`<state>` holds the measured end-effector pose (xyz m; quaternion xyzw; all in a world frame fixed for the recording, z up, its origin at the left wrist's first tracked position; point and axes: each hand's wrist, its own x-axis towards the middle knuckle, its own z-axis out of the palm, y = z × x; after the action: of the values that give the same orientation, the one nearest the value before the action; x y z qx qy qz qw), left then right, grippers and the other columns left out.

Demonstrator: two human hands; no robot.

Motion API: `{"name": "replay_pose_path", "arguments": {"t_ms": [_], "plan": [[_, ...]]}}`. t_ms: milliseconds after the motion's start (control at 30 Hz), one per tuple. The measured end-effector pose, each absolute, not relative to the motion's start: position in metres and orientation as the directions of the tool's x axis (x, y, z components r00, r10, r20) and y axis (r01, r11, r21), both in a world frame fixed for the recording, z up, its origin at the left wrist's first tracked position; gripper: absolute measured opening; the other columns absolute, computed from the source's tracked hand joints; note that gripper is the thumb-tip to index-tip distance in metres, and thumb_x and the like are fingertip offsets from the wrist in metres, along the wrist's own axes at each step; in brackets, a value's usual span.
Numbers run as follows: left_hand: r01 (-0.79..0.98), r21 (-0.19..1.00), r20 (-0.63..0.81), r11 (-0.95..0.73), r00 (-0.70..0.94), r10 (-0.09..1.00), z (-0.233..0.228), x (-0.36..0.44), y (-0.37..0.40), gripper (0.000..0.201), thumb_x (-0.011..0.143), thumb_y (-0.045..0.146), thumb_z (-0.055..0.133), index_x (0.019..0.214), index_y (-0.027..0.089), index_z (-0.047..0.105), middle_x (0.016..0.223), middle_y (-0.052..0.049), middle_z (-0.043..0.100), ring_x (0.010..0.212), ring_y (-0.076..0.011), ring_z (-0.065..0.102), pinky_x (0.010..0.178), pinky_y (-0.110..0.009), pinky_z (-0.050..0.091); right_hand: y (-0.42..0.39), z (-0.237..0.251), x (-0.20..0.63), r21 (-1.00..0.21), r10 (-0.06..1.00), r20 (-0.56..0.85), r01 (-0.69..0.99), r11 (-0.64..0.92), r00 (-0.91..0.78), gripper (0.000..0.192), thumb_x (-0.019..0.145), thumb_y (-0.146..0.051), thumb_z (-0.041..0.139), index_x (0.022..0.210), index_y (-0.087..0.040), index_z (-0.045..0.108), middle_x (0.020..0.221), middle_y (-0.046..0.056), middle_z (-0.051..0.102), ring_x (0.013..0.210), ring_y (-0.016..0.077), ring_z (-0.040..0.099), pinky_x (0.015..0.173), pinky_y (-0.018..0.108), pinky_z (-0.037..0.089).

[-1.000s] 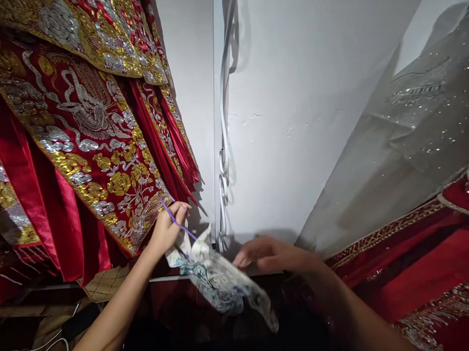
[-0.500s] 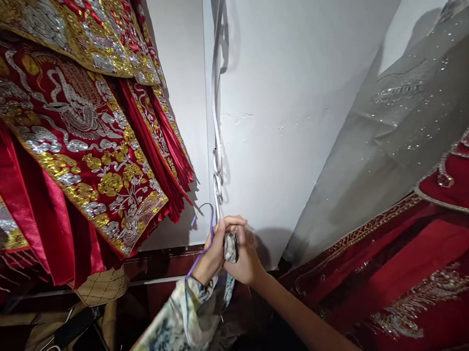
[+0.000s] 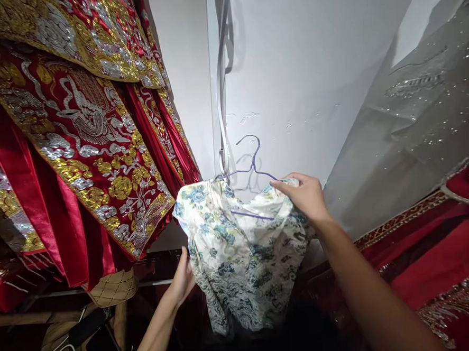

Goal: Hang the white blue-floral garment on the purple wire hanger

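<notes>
A white blouse (image 3: 226, 239) with blue and yellow-green flowers hangs spread on a thin purple hanger (image 3: 253, 166). The hook stands upright above the neckline, in front of the wall, and the lower bar shows through the neck opening. My right hand (image 3: 305, 195) pinches the blouse's right shoulder at the end of the hanger, thumb on top. My left hand (image 3: 184, 278) is at the lower left side of the blouse, its thumb stretched up and apart. The other fingers of the left hand are partly hidden behind the fabric.
Red gowns with gold and silver embroidery (image 3: 97, 136) hang at left. A white metal rack (image 3: 221, 91) runs up the wall. To the right are a sparkling pale dress (image 3: 424, 100) and a red beaded garment (image 3: 454, 257). A phone (image 3: 103, 350) and cables lie at lower left.
The blouse, earlier draped over my left forearm, now hangs spread on the purple hanger. My hands, which were together, have moved apart to its two sides.
</notes>
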<state>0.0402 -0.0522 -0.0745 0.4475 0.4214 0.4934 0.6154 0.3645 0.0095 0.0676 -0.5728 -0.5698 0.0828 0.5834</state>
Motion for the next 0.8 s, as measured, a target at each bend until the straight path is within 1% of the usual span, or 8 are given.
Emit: {"name": "replay_pose_path", "arguments": {"t_ms": [100,233,367,433,500,633,700,800], "plan": [[-0.372,0.9,-0.186,0.227,0.142,0.972,-0.09,0.041,-0.076,0.079,0.078,0.081,0.053,0.128,0.021,0.065,0.131,-0.014,0.067,0.137,-0.0374,0.049,0.115,-0.053,0.038,0.029,0.091,0.361,-0.787,0.829,0.495,0.539,0.3,0.26,0.041,0.068,-0.054,0.079,0.068,-0.014,0.069,0.051,-0.002,0.05,0.047,0.0111,0.04,0.046,0.027,0.027],[-0.367,0.903,-0.248,0.222,-0.022,0.969,-0.102,0.058,-0.114,0.081,0.068,0.05,0.084,0.14,0.021,0.056,0.137,-0.013,0.063,0.138,-0.036,0.048,0.12,-0.048,0.032,0.03,0.09,0.335,-0.753,0.896,0.431,0.589,0.292,0.106,0.041,0.073,-0.056,0.075,0.072,-0.015,0.071,0.051,-0.001,0.052,0.048,0.0135,0.044,0.047,0.027,0.03],[-0.556,0.77,-0.389,0.312,-0.023,0.921,-0.109,0.068,-0.141,0.085,0.072,0.049,0.082,0.146,0.024,0.048,0.138,-0.012,0.063,0.136,-0.0336,0.051,0.116,-0.046,0.04,0.002,0.072,0.307,-0.717,0.78,0.587,0.587,0.375,0.219,0.034,0.083,-0.047,0.068,0.103,-0.021,0.075,0.098,0.007,0.074,0.091,0.026,0.066,0.078,0.035,0.05],[-0.59,0.746,-0.403,0.309,-0.03,0.915,-0.11,0.07,-0.145,0.087,0.069,0.043,0.085,0.145,0.024,0.049,0.137,-0.011,0.064,0.135,-0.0332,0.052,0.117,-0.046,0.04,-0.022,0.053,0.294,-0.729,0.7,0.652,0.496,0.472,0.291,0.044,0.087,-0.043,0.064,0.126,-0.024,0.067,0.129,0.008,0.066,0.119,0.0285,0.059,0.099,0.041,0.046],[-0.572,0.765,-0.398,0.296,-0.058,0.916,-0.109,0.071,-0.144,0.084,0.064,0.037,0.089,0.14,0.023,0.055,0.133,-0.011,0.066,0.134,-0.0334,0.053,0.119,-0.047,0.036,-0.049,0.022,0.28,-0.762,0.7,0.636,0.406,0.504,0.325,0.044,0.088,-0.042,0.064,0.129,-0.025,0.064,0.136,0.009,0.062,0.128,0.0289,0.054,0.107,0.044,0.042],[-0.506,0.785,-0.415,0.357,-0.002,0.91,-0.099,0.073,-0.139,0.068,0.064,0.035,0.088,0.127,0.02,0.067,0.123,-0.013,0.072,0.132,-0.0342,0.055,0.119,-0.048,0.034,-0.099,-0.066,0.249,-0.975,0.921,0.215,0.018,0.222,0.324,0.033,0.086,-0.052,0.065,0.1,-0.023,0.067,0.092,0.008,0.072,0.086,0.0272,0.067,0.079,0.041,0.053],[-0.476,0.79,-0.403,0.386,0.072,0.913,-0.093,0.075,-0.137,0.065,0.065,0.036,0.087,0.125,0.018,0.069,0.122,-0.015,0.072,0.13,-0.035,0.056,0.119,-0.048,0.035,-0.115,-0.101,0.238,-0.995,0.985,0.023,-0.09,0.039,0.172,0.044,0.085,-0.065,0.058,0.076,-0.022,0.061,0.06,0.004,0.061,0.057,0.0223,0.058,0.058,0.036,0.046],[-0.465,0.789,-0.376,0.401,0.151,0.914,-0.09,0.081,-0.138,0.067,0.064,0.037,0.087,0.125,0.016,0.069,0.123,-0.015,0.071,0.129,-0.0356,0.057,0.118,-0.048,0.036,-0.122,-0.117,0.24,-0.99,0.998,-0.062,-0.13,-0.058,0.022,0.052,0.088,-0.07,0.049,0.068,-0.023,0.052,0.054,0.001,0.053,0.051,0.0187,0.05,0.052,0.033,0.038]]}}
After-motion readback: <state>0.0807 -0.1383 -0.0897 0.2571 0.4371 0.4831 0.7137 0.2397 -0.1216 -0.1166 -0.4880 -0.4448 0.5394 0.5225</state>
